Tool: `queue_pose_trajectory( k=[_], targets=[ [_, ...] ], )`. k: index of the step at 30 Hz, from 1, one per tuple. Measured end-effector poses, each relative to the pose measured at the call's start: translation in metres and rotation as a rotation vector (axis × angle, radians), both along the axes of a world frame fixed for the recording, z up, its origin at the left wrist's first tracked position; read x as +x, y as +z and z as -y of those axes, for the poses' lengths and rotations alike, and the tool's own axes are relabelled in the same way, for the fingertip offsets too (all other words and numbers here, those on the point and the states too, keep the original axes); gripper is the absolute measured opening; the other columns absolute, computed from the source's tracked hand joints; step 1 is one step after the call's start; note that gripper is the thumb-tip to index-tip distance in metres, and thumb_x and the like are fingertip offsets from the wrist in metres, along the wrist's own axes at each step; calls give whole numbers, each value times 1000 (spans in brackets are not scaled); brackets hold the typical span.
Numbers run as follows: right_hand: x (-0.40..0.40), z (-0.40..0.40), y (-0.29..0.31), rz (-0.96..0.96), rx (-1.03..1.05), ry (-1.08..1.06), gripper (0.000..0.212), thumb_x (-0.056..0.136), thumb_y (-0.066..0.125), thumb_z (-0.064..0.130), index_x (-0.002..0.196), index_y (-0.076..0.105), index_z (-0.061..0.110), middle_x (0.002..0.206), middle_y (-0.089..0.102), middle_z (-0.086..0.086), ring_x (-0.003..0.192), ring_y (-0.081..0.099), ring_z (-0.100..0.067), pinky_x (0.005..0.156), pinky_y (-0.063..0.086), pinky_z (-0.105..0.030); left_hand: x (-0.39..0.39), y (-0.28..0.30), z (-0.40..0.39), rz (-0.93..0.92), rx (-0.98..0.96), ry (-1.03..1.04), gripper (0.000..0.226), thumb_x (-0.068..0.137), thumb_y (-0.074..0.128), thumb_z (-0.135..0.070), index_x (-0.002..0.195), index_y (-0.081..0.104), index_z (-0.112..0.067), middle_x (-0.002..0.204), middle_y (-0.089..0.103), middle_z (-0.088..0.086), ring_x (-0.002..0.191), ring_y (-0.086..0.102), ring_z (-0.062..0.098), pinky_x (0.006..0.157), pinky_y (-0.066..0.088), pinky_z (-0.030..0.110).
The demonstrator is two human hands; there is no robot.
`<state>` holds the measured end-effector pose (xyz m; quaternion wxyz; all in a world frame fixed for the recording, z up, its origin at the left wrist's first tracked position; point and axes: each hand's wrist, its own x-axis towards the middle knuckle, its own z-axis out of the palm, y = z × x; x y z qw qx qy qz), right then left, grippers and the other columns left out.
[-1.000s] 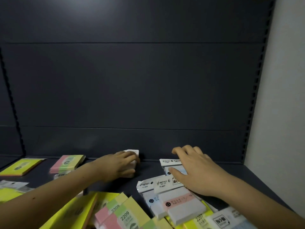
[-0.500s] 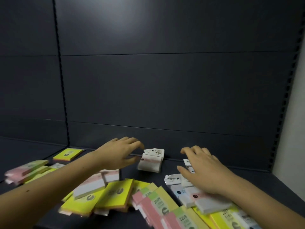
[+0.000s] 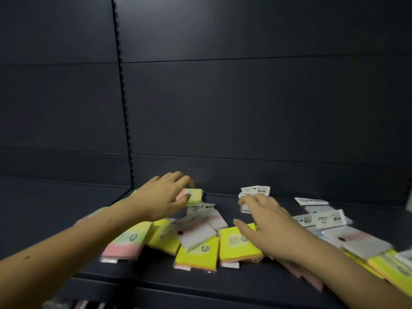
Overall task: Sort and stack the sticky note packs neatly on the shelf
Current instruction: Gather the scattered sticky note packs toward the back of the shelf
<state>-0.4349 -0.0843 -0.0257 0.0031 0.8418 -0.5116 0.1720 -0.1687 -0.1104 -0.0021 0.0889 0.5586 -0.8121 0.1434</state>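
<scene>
Sticky note packs lie scattered on the dark shelf (image 3: 223, 284). My left hand (image 3: 162, 197) hovers with fingers spread over a pink-and-green pack (image 3: 193, 194) near the back panel, thumb at its left edge. My right hand (image 3: 267, 228) is spread flat and holds nothing. Its fingertips reach toward a small white stack (image 3: 256, 190), and its thumb lies over a yellow pack (image 3: 234, 244). Between my hands lie white packs (image 3: 196, 234) on top of yellow ones (image 3: 197, 256). A pink-green pack (image 3: 127, 241) lies at the front left. More white packs (image 3: 321, 219) sit to the right.
The dark back panel rises right behind the packs, with a slotted upright (image 3: 122, 108) at the left. The shelf's front edge runs across the bottom of the view. A lower shelf with some items (image 3: 66, 305) shows below it. Yellow and pink packs (image 3: 379, 268) crowd the right front.
The view swung left. My left hand let go of the small white stack and moved left to the pink-and-green pack. My right hand left the white packs at right and moved toward that stack.
</scene>
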Motion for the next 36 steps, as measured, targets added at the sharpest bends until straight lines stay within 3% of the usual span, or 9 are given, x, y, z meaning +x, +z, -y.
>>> queue_pose_trajectory(
  k=[3,7,11,16,22,27,30,33,36],
  targets=[
    [41,-1,-6,-63,50,124,40,96,37,54,127,40,29,128,42,4,123,37,-19,104,35,-42,29,1,-6,-45,12,10,57,82,9,-59,123,39,-33,126,44,-10,111,45,12,91,38,34],
    [85,13,-18,-149,70,225,41,97,35,54,124,44,24,131,43,2,125,36,-20,103,34,-41,56,2,-13,-82,25,64,49,86,18,-54,125,39,-32,129,43,-9,113,43,12,94,37,35],
    [107,30,-30,-183,93,257,45,95,33,57,119,43,21,130,43,-2,125,38,-24,103,35,-43,76,-1,-24,-122,9,118,63,77,9,-61,123,40,-31,125,44,-9,112,43,14,93,37,35],
    [112,40,-46,-116,131,324,58,95,37,55,143,27,24,142,29,3,135,26,-17,109,30,-35,97,-13,-36,-168,-11,177,61,79,10,-62,122,41,-32,124,44,-11,110,42,12,89,36,32],
    [117,47,-55,-109,129,193,37,95,34,50,127,28,33,140,28,0,125,34,-30,106,31,-44,114,-25,-42,-211,15,222,54,85,17,-61,123,41,-32,126,45,-10,113,43,12,95,39,35],
    [119,48,-53,-116,78,171,55,94,33,43,144,10,44,141,30,0,126,32,-31,107,31,-45,119,-25,-42,-250,13,177,55,84,17,-63,122,42,-32,124,46,-10,113,44,11,96,41,36],
    [122,46,-46,-95,94,143,55,93,35,43,143,13,50,140,30,1,124,30,-28,106,30,-42,115,-24,-47,-275,-19,182,45,89,26,-58,120,43,-30,121,48,-10,111,47,13,92,44,37],
    [123,43,-36,-69,77,119,55,93,38,42,143,17,47,133,31,2,117,32,-25,102,32,-40,102,-25,-54,-343,-28,287,30,94,37,-46,117,44,-27,120,50,-6,111,47,16,86,47,38],
    [125,43,-23,-38,44,66,56,94,39,43,145,16,41,130,30,2,116,32,-24,101,34,-40,83,-30,-56,-304,91,443,37,93,36,-50,117,42,-22,121,49,1,112,46,24,84,44,38]
  ],
)
